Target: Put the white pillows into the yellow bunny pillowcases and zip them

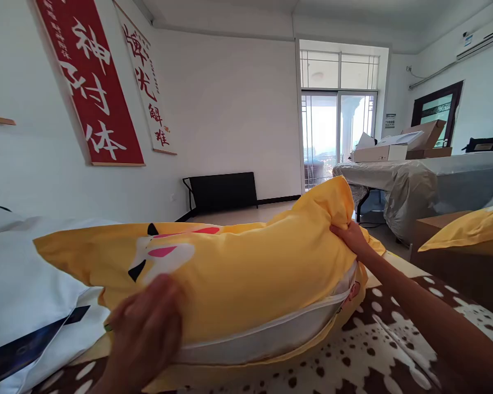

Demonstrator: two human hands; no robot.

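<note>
A yellow pillowcase (254, 273) with a cartoon face in white, pink and black lies across the bed in front of me. Along its near side the zip opening gapes, and a white pillow (267, 334) shows inside. My right hand (350, 236) is closed around the bunched fabric at the pillowcase's far right end, which sticks up above the fist. At the near left end, my left hand (148, 323) is over or against the pillowcase, its fingers curled but smeared by motion. Whether it pinches the fabric cannot be made out.
Beneath lies a brown-and-white patterned bedspread (390, 339). White bedding (20, 273) and a dark phone-like slab (28, 345) are at left. Another yellow pillow (472, 227) rests on a brown box (439, 221) at right. Behind stands a plastic-covered table (411, 175) with cartons (382, 153).
</note>
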